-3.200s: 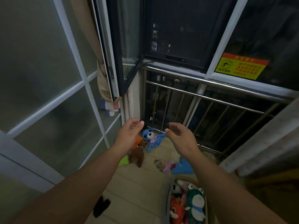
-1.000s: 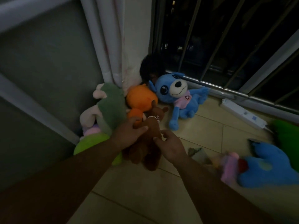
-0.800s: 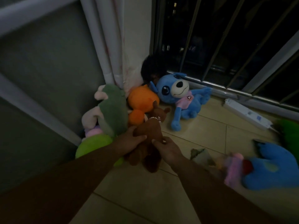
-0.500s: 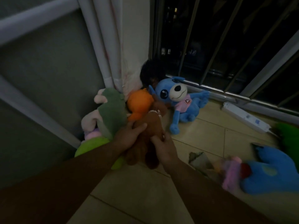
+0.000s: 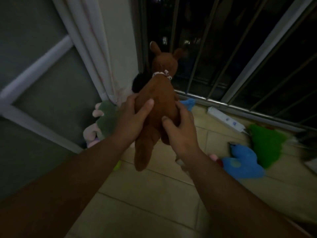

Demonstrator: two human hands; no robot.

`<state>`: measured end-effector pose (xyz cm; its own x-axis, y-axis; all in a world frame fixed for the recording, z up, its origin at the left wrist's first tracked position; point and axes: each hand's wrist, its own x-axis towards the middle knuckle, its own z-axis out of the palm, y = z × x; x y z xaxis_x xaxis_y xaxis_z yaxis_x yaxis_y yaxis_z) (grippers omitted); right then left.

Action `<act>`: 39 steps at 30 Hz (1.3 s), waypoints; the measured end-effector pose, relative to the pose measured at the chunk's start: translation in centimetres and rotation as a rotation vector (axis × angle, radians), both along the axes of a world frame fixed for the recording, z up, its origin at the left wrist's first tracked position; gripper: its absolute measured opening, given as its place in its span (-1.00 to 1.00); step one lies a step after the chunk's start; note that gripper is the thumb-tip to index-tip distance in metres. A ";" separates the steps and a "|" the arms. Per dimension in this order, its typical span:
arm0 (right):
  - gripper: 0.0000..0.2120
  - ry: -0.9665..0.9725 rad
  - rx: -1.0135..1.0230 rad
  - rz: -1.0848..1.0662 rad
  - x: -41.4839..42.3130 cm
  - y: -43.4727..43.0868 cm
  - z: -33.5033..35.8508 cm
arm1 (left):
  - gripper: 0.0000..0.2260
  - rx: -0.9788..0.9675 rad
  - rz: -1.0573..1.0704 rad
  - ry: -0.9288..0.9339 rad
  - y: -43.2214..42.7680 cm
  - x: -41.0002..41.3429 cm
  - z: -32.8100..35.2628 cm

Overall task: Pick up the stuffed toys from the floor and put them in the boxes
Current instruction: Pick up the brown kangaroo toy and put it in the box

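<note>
Both hands, left [image 5: 132,121] and right [image 5: 180,133], gripping brown stuffed toy [image 5: 159,98] upright above dim, seemingly tiled floor [image 5: 145,200]

Forearms [image 5: 82,170] outstretched, left grip [image 5: 135,121] and right grip [image 5: 180,133] side by side, fingers [image 5: 131,100] curled.

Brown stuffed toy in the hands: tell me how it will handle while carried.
Probably soft: the left hand and right hand press into the brown stuffed toy. Likely floppy: its leg dangles below the grip. Plush fabric should not slip.
</note>
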<state>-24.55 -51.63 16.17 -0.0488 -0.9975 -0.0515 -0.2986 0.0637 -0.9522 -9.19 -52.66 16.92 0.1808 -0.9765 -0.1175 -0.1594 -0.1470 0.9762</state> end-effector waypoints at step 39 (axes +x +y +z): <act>-0.41 0.098 0.015 -0.187 -18.1 30.6 56.8 | -0.36 -0.055 -0.288 -0.082 26.1 -16.8 55.3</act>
